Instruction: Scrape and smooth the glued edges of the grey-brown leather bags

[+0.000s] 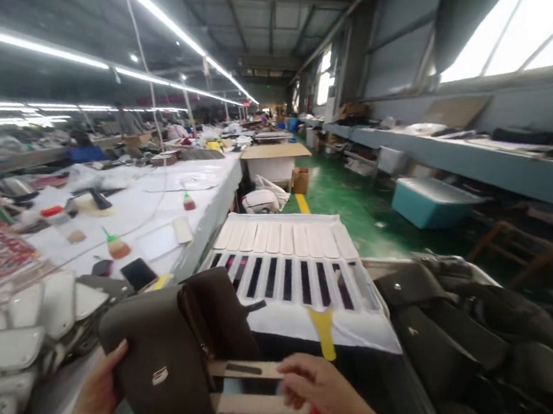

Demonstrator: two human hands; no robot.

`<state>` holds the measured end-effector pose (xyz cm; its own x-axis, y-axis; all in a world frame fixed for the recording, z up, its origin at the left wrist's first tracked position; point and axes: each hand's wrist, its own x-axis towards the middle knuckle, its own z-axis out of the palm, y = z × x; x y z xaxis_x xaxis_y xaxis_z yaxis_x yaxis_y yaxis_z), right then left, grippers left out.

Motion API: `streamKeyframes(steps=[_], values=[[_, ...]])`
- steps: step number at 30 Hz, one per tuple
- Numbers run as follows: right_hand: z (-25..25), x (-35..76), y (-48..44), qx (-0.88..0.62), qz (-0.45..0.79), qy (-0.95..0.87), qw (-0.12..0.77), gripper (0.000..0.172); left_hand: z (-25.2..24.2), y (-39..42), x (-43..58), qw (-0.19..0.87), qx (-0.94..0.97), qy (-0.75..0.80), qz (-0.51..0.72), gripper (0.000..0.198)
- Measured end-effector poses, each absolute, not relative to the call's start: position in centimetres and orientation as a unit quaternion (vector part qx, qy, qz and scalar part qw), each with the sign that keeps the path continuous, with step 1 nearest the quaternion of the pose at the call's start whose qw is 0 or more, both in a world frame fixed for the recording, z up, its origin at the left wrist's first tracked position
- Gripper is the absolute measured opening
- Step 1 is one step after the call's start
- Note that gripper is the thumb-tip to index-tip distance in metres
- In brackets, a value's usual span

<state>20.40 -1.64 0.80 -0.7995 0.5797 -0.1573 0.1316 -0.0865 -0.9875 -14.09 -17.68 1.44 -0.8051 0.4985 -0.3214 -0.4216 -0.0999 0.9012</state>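
Note:
A dark brown bag (155,333) with a metal clasp (160,375) on its front lies across my lap, its darker brown inner part (223,314) folded out to the right. My left hand (101,380) grips the bag's left edge, thumb on the front and the other fingers hidden behind. Two pale beige strips (257,405) stick out rightward from the bag; the upper one has a dark bar on it. Curled around the ends of these strips are the fingers of my right hand (314,390). Exactly how the fingertips hold them is blurred.
Ahead stands a white slotted tray (267,306) with dark strips and a yellow piece (324,334). More dark bags (453,329) fill a bin at right. White pieces (4,328), a phone (139,274) and a glue bottle (116,246) lie on the left table.

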Motion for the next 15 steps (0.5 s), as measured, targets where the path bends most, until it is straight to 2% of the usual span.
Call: streamKeyframes(steps=[4, 7, 12, 15], values=[[3.3, 11.9, -5.6, -0.235, 0.470, -0.826, 0.202, 0.028, 0.9, -19.3, -14.9, 0.301, -0.018, 0.582, 0.755, 0.058], [3.6, 6.6, -9.1, -0.211, 0.416, -0.875, 0.132, 0.028, 0.5, -20.3, -15.3, 0.317, -0.015, 0.561, 0.764, 0.056], [5.4, 0.5, -12.9, -0.170, 0.367, -0.896, 0.183, 0.013, 0.2, -22.6, -16.8, 0.342, -0.025, 0.519, 0.783, 0.052], [6.7, -1.9, -14.2, -0.164, 0.363, -0.894, 0.203, 0.014, -0.2, -23.4, -17.4, 0.368, -0.041, 0.479, 0.796, 0.047]])
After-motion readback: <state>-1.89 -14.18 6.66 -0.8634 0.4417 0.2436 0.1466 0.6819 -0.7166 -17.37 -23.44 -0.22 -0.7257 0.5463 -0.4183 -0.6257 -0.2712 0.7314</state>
